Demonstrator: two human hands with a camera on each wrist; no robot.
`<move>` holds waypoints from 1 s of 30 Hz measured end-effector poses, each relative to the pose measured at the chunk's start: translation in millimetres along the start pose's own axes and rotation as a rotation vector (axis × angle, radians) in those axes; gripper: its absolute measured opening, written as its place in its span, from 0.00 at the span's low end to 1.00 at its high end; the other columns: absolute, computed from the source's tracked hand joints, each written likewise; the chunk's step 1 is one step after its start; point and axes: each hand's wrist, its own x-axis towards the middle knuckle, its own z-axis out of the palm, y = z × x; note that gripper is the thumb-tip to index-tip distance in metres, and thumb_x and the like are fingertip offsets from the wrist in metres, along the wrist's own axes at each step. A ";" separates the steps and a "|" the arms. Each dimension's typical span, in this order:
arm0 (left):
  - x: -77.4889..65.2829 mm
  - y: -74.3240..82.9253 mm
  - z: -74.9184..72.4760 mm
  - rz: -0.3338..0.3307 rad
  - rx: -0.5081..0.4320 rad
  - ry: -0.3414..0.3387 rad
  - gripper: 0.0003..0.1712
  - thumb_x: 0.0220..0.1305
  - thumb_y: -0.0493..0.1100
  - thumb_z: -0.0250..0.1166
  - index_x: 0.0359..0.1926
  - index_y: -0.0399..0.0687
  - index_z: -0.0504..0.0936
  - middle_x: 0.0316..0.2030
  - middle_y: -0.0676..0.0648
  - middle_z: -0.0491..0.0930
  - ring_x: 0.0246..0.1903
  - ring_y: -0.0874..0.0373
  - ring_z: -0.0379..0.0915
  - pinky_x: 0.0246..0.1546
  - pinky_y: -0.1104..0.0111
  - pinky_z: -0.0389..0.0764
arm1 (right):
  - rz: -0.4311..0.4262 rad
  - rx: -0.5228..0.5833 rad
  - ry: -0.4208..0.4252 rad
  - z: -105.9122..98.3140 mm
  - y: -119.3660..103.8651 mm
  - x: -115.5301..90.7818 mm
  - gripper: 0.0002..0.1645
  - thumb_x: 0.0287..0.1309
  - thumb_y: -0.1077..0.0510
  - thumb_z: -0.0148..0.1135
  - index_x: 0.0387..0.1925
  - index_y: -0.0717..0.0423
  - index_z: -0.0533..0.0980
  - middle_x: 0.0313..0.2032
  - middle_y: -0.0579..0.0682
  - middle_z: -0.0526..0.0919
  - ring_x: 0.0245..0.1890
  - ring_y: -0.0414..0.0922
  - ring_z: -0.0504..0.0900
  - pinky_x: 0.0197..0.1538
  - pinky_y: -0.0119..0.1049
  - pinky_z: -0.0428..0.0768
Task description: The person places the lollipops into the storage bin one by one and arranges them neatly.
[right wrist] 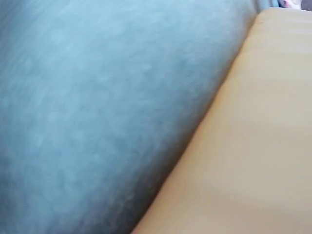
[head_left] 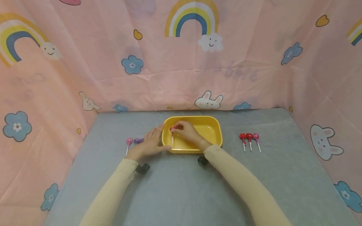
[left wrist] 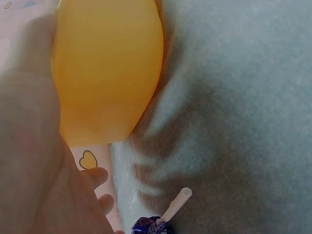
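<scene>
A yellow plastic tray (head_left: 207,133) stands toward the back of the table. Inside its left end, my right hand (head_left: 188,131) pinches a red lollipop (head_left: 172,138) by the candy head, its white stick pointing toward me. My left hand (head_left: 150,143) rests against the tray's left side with fingers extended and thumb at the near corner. Partly hidden by that hand are purple lollipops (head_left: 137,141), with a pink lollipop (head_left: 129,142) beside them. One purple lollipop (left wrist: 175,207) shows below the left hand in the left wrist view. The tray's outer wall (right wrist: 239,146) fills the right wrist view's right side.
Two red lollipops (head_left: 249,138) and a pinkish-purple lollipop (head_left: 256,137) lie in a row on the table, right of the tray. A pink patterned curtain (head_left: 181,81) hangs behind and along both sides of the grey table (head_left: 175,188).
</scene>
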 end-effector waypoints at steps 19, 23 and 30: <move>-1.5 2.3 -0.1 0.011 -0.001 0.011 0.64 0.60 0.71 0.61 0.79 0.55 0.29 0.80 0.42 0.38 0.79 0.37 0.31 0.76 0.38 0.38 | -0.037 -0.220 -0.035 5.9 0.3 1.5 0.14 0.60 0.45 0.67 0.40 0.49 0.84 0.38 0.46 0.82 0.42 0.45 0.74 0.57 0.40 0.73; -0.6 1.6 0.8 0.019 -0.009 0.010 0.64 0.60 0.71 0.61 0.79 0.55 0.29 0.80 0.42 0.38 0.79 0.37 0.31 0.75 0.37 0.38 | -0.045 -0.218 -0.050 5.5 0.1 1.0 0.13 0.61 0.44 0.66 0.38 0.48 0.84 0.36 0.46 0.81 0.41 0.45 0.74 0.53 0.39 0.73; 0.6 -0.1 2.7 0.023 0.001 0.021 0.66 0.57 0.74 0.61 0.79 0.56 0.30 0.80 0.40 0.39 0.78 0.37 0.32 0.75 0.37 0.39 | -0.055 -0.209 -0.050 6.2 2.0 4.0 0.11 0.62 0.46 0.65 0.33 0.48 0.84 0.32 0.45 0.83 0.37 0.43 0.75 0.46 0.33 0.73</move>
